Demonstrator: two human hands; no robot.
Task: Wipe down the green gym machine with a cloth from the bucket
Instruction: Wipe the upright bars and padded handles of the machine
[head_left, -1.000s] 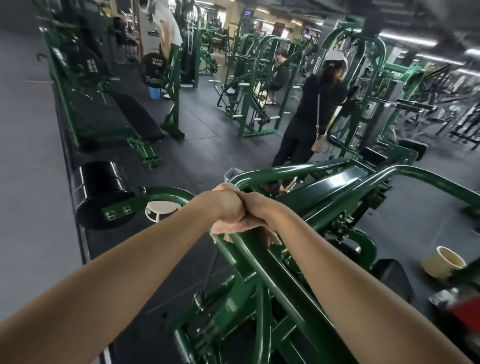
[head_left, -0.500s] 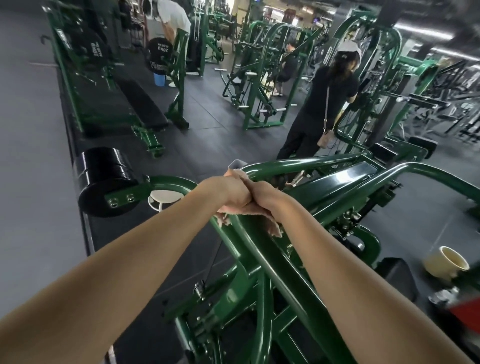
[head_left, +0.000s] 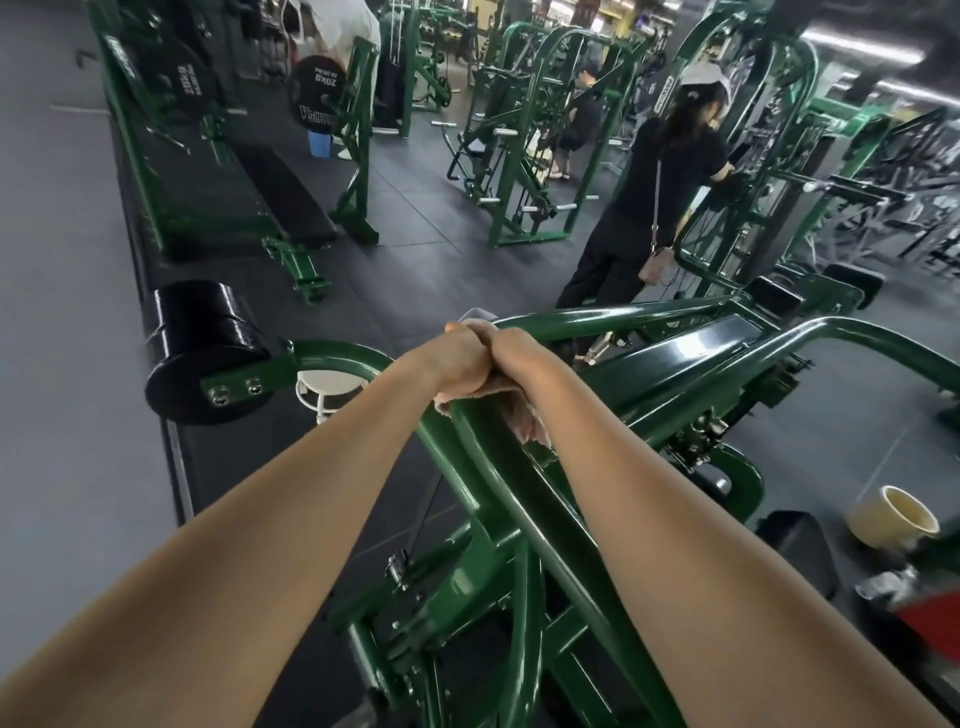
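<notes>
Item: cloth (head_left: 527, 423), pinkish, draped over the top tube of the green machine (head_left: 519, 499).
Hold: left hand (head_left: 452, 364) and right hand (head_left: 514, 358), knuckles touching, both curl round cloth and tube.
Handling: likely light, limp and conforming. The glossy paint is probably slick, so it is best gripped wrapped around the tube.

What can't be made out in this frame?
Head view: fingertips of left hand and right hand, hidden beyond their knuckles on the green bar.
Head view: most of the cloth, covered by both hands.
Head view: contents of the cream bucket, too small.
Head view: red object, blurred, cut by the right edge.
</notes>
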